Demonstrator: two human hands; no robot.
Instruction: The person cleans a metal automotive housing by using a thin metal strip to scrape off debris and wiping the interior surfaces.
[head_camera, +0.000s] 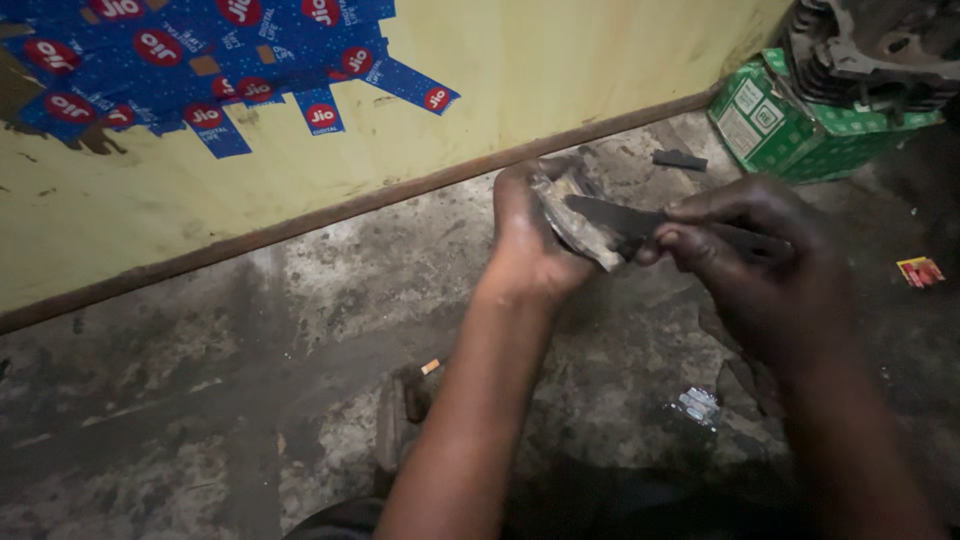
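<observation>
My left hand (528, 240) grips a small flat grey metal part (572, 218), dirty and worn, held upright in front of me. My right hand (770, 270) holds a dark flat blade (610, 215) by its handle, with the tip laid against the face of the metal part. Both hands meet above a stained concrete floor (300, 330). The blade's handle is mostly hidden inside my right fist.
A yellow wall (560, 70) with blue stickers (200, 60) runs along the back, edged by a brown skirting strip (330, 212). A green carton (800, 130) with a dark engine part (870, 50) on it stands at the top right. Small scraps lie on the floor.
</observation>
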